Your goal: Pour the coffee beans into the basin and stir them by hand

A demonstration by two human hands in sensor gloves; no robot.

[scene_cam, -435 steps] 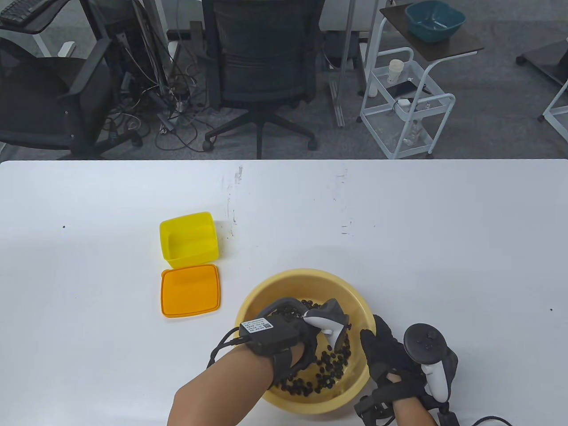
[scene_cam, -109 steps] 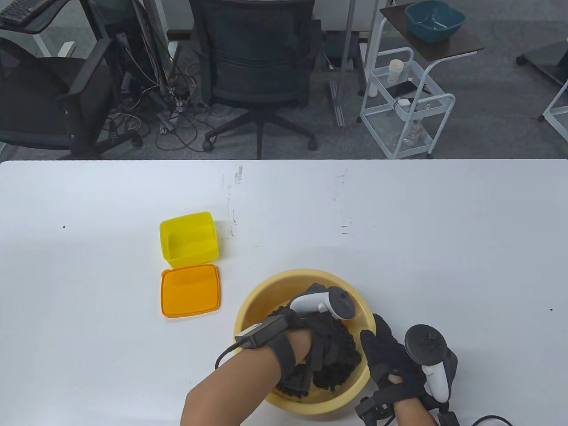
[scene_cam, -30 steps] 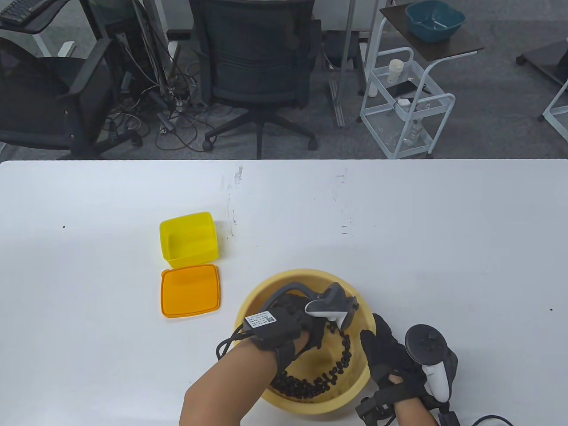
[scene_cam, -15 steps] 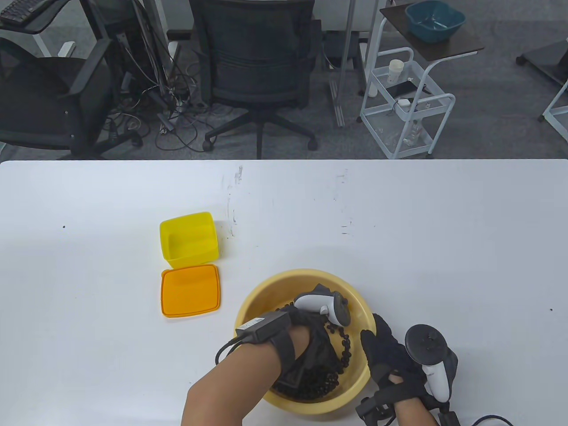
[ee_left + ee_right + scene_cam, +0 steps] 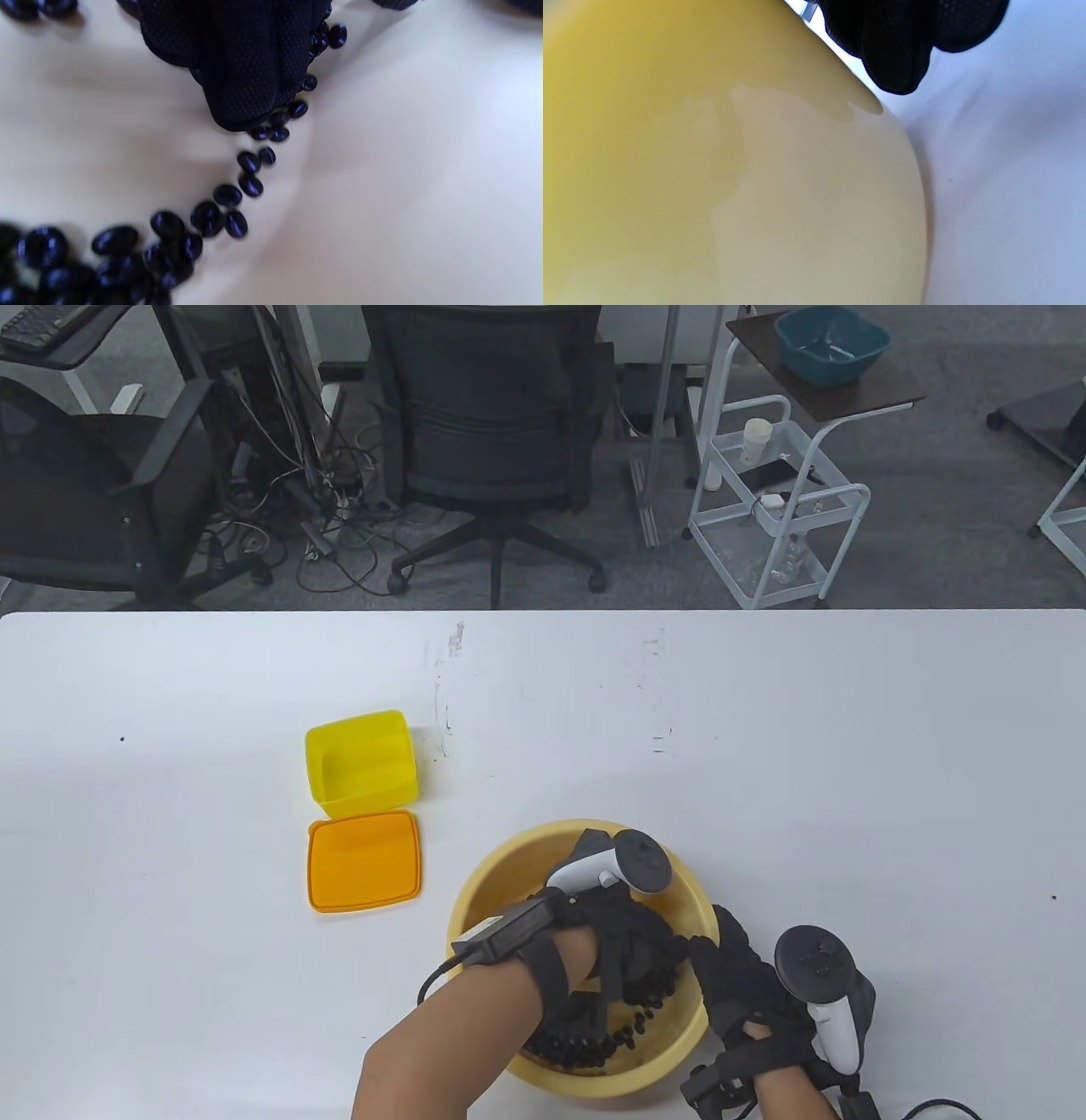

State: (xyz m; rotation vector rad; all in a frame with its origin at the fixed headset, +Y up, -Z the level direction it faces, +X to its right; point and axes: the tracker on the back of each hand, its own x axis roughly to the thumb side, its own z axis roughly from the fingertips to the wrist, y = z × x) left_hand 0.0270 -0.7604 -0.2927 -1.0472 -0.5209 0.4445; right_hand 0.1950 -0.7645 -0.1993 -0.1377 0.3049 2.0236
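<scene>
The left hand (image 5: pixel 624 937) in its black sensor glove is down inside the round pale-yellow plastic basin (image 5: pixel 509 869), and from the table view its fingers are mostly lost — tracker, wrist strap and forearm cover them, along with a good part of the basin floor. The left wrist view fills in some of it: gloved fingertips (image 5: pixel 244 84) hang in from the top edge, pressed close together, tips among the dark glossy coffee beans (image 5: pixel 199 220). They lie straight enough and pinch nothing that shows; the thumb is out of frame. The beans trail away from those fingertips in a curved line along the foot of the basin wall and thicken into a heap at the lower left, where they are blurred and cut off. In the table view they (image 5: pixel 632 1022) show only as a dark band below and to the right of the hand.

The right hand (image 5: pixel 747 984) sits outside the basin, against its right wall, fingers laid over the rim area. Whether they curl round the rim — cannot tell; the right wrist view gives only the basin wall (image 5: pixel 734 178) and dark fingertips (image 5: pixel 895 51) at the top.

Well apart, up and left of the left hand, stand an open yellow square plastic box (image 5: pixel 361 763) and, just beside it, its flat orange square lid (image 5: pixel 365 861) on the white table (image 5: pixel 848 772).
</scene>
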